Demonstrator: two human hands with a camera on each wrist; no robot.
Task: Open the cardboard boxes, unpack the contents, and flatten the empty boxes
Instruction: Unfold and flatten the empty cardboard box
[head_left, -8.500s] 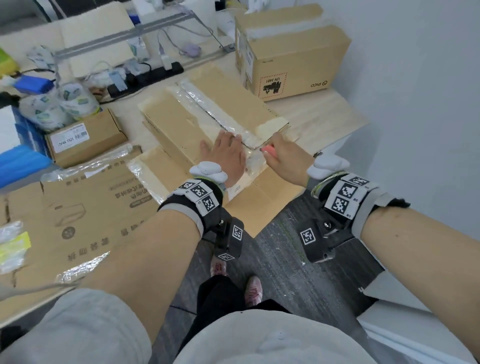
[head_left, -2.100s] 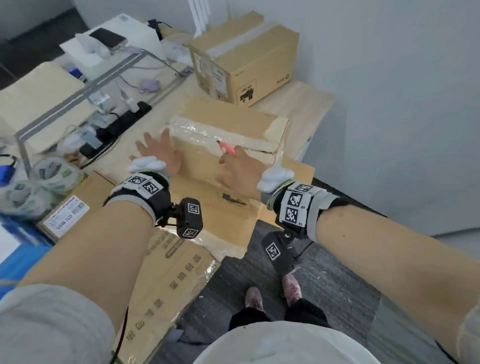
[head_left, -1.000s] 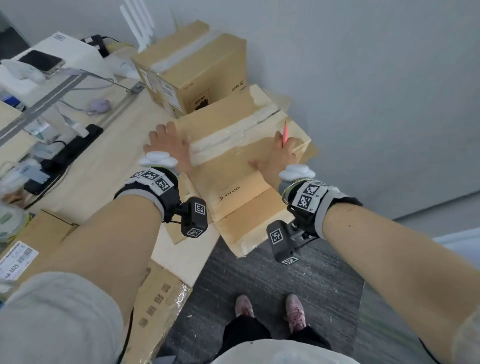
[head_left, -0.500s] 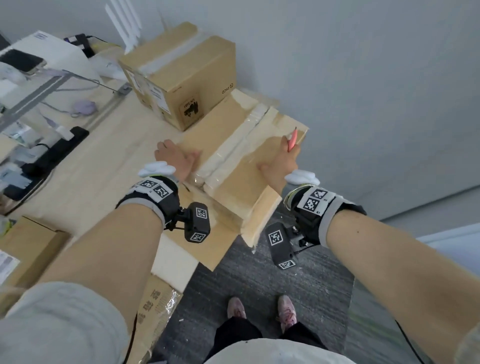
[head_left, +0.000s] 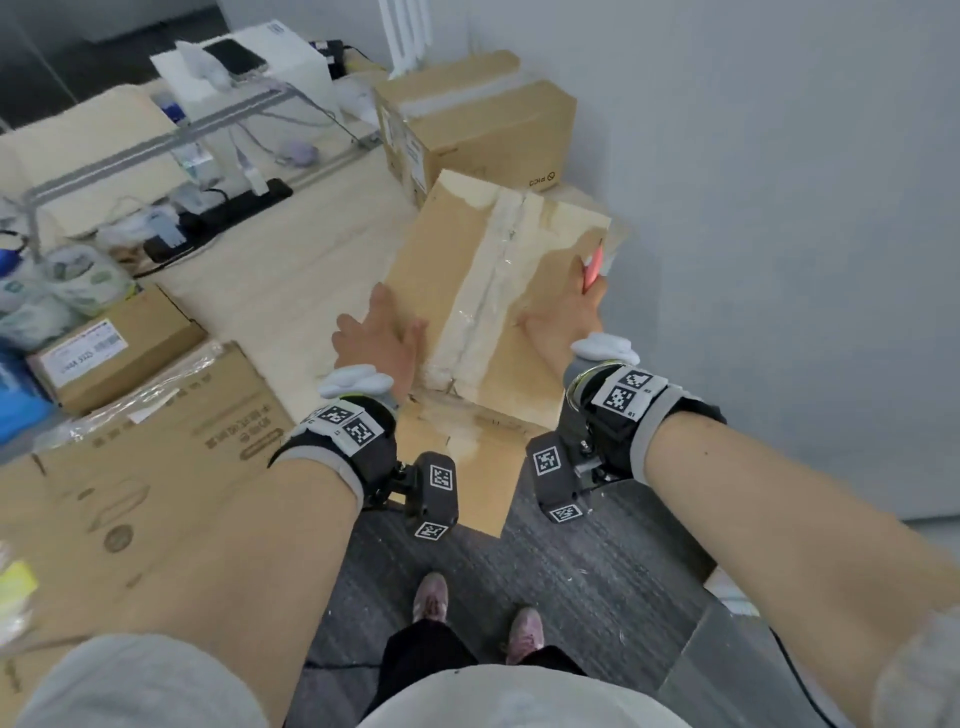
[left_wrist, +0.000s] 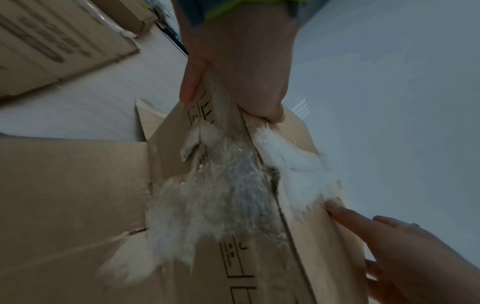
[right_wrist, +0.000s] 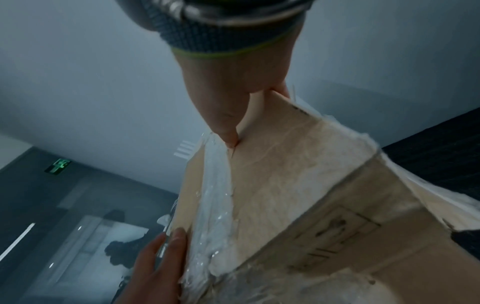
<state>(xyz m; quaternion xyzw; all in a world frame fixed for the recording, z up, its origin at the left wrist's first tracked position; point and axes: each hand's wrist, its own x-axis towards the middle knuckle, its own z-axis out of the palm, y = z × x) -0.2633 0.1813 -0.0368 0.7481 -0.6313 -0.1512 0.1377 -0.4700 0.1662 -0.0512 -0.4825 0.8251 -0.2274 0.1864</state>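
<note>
At tabletop (head_left: 291, 270) right corner: taped cardboard box (head_left: 467, 280) overhangs the edge above floor, wall close right, second box (head_left: 483, 130) touching behind. Left hand (head_left: 376, 340) flat, fingers spread on left side; right hand (head_left: 563, 317) grips right edge, pinching red cutter (head_left: 592, 270).

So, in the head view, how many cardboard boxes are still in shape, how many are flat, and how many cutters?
Boxes still in shape: 3 (taped box, Pico box, small labelled box)
Flattened boxes: 1
Pink cutters: 1, in the right hand
Total: 5
</note>
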